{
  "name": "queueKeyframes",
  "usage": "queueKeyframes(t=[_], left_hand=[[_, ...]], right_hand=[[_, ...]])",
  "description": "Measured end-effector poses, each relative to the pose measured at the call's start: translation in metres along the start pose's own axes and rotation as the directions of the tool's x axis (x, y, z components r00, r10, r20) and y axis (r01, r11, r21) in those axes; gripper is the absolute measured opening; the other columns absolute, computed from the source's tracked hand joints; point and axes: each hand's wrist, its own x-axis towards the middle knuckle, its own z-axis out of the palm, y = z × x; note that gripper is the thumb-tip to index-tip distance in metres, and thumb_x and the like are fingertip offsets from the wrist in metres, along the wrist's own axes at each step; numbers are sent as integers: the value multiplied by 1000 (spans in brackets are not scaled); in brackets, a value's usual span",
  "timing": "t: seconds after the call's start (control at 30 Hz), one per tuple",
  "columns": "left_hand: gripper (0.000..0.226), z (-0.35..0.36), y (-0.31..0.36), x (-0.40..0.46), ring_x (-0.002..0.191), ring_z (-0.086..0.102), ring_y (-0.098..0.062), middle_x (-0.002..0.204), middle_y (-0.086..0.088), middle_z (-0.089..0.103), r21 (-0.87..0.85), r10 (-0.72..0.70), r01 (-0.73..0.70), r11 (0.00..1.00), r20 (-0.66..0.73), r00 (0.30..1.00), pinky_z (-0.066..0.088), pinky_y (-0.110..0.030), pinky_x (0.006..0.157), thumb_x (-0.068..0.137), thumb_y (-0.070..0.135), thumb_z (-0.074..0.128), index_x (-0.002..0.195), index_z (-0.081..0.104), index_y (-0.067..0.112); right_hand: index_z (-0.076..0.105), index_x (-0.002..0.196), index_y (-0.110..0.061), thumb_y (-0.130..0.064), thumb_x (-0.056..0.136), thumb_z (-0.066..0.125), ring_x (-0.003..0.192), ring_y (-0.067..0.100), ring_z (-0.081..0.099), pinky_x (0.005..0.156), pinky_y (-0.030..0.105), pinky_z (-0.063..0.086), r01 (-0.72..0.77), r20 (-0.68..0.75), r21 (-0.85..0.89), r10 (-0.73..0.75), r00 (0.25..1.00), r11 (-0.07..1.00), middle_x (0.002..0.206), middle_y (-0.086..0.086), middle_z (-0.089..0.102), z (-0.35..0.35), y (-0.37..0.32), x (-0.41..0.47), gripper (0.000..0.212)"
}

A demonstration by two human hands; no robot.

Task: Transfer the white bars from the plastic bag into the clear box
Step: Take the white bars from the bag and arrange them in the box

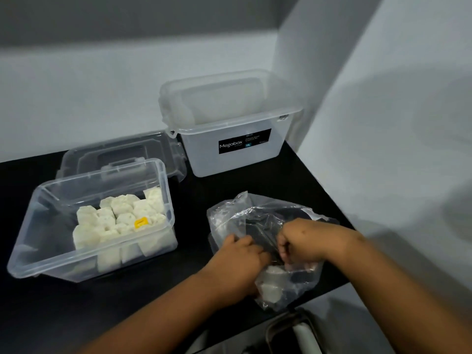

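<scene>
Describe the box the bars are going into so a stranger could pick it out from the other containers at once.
On the black counter stand two plastic boxes. The clear box is the nearer one, on the left, across from the plastic bag that both hands are working on. Unlike the taller, cloudy Megabox by the wall, it is see-through and already holds white bars, one with a yellow tag.

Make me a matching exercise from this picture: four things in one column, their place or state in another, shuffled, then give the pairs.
Things:
1. crinkled clear plastic bag
2. clear plastic box of white bars
3. frosted plastic tub with black Megabox label
4. clear plastic lid

Places or states:
A. far back, open
B. gripped by both hands
C. lying flat behind the clear box
D. left side, partly filled

Pairs: 1-B, 2-D, 3-A, 4-C
</scene>
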Motion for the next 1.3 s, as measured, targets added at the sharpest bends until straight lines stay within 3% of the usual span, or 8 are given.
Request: queueKeyframes(t=[0.13,0.27,0.43,0.63,0.83,1.03,1.2,1.3], left_hand=[[19,13,-5,-5,94,53,-16,90,12,60,18,51,-50,999,-76,996,39,-36,80,75,36,64,94,62,32],[26,20,-8,-6,78,56,-12,79,14,59,1,86,-87,996,-222,971,47,-34,69,67,35,72,88,58,33],[16,26,-11,-12,78,51,-11,78,12,55,50,102,-91,995,-348,932,31,-31,76,76,31,69,81,54,30],[7,29,-18,-18,80,53,-12,79,11,55,65,92,-75,995,-315,945,28,-30,80,80,34,62,80,59,28],[34,17,-23,-23,93,55,-11,92,11,58,-187,-39,2,982,-196,980,41,-32,89,78,54,52,95,65,28],[29,1,-28,-16,87,56,-3,89,11,59,-697,-393,90,711,-288,873,45,-21,79,93,39,44,94,67,21],[13,-9,-25,-2,64,58,2,77,8,64,-901,-646,203,383,-105,756,45,-10,58,89,34,64,91,64,21],[10,-7,-28,1,60,57,-3,69,6,63,-928,-666,190,322,-79,741,45,-14,57,89,27,66,82,66,20]], right_hand=[[67,89,-24,-17,83,64,72,12,54,60,24,40,81,-76,-89,-88,993,993,77,-9,59,11,-7,6,10],[62,90,-25,-20,83,64,73,18,51,60,28,39,141,-79,-150,-154,985,979,71,-7,48,20,-11,15,9],[66,85,-20,-16,80,64,72,18,53,65,29,45,102,-135,-113,-117,984,988,71,-6,53,29,-8,25,7],[65,78,-18,-17,86,63,83,17,65,79,33,55,-42,-221,92,62,973,995,88,-1,67,24,-1,28,8],[69,84,-16,-24,88,66,82,10,66,82,29,54,-63,-332,239,142,933,969,90,-5,66,14,5,22,10],[66,77,-22,-21,85,71,56,-5,59,55,11,43,122,-494,476,150,857,871,69,-9,64,12,0,2,9],[66,81,-18,-19,86,71,54,5,65,53,17,52,209,-488,644,184,853,736,69,-1,68,8,-12,0,7],[66,83,-17,-16,86,70,61,17,70,62,28,59,209,-449,701,195,872,681,72,4,71,8,-15,3,6]])
